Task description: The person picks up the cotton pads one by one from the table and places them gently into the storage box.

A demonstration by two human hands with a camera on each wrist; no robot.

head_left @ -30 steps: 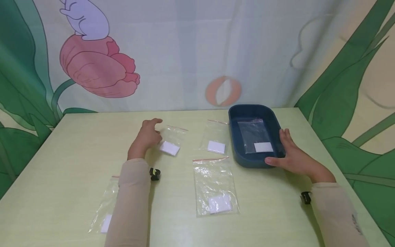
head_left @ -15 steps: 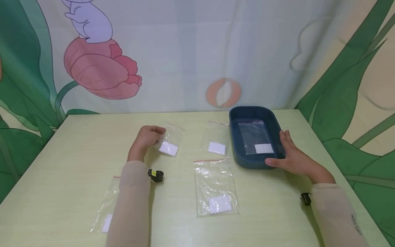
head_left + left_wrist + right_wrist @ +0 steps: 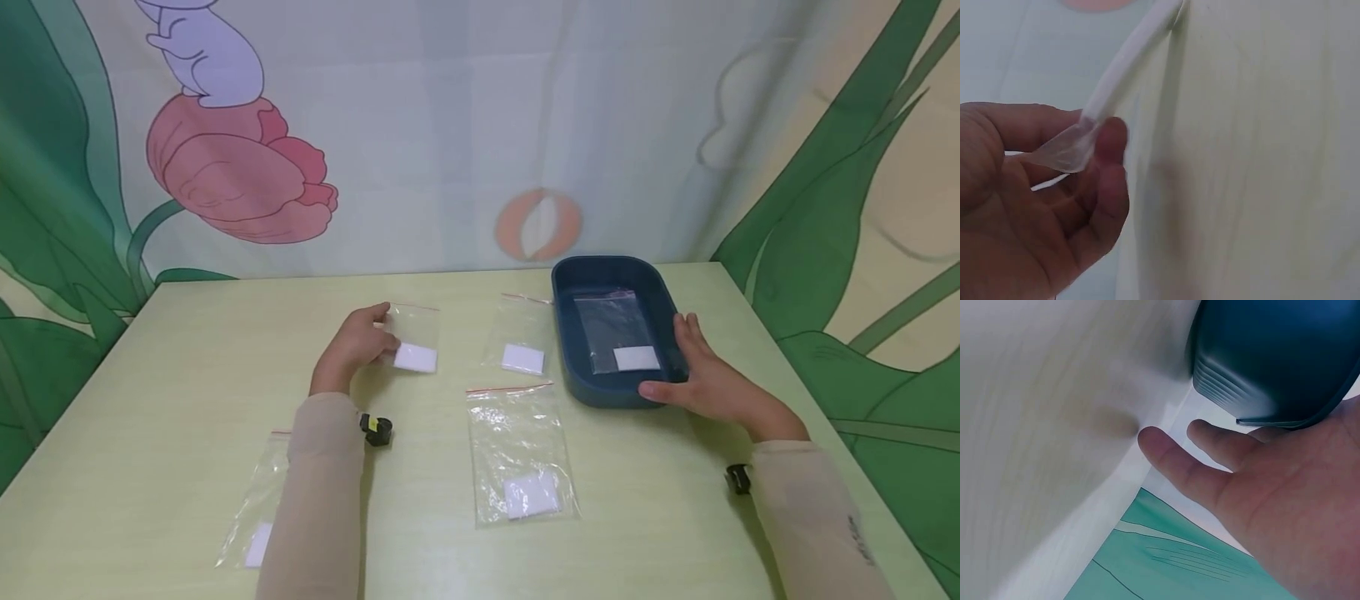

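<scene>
On the table [image 3: 187, 375], left hand [image 3: 352, 346] now pinching bag [image 3: 411, 337]

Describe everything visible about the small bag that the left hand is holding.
The small bag is clear, thin plastic with a red strip along its top edge and a white square piece inside, low down. It sits toward the table's far left-centre. The left hand pinches its left edge between thumb and fingers, the plastic crumpling there.

Your left sleeve [image 3: 318, 492] hid part of the bag [image 3: 255, 517] at seven o'clock; your right hand [image 3: 1285, 506] was cut off, the tray [image 3: 1272, 356] partly out of frame
</scene>
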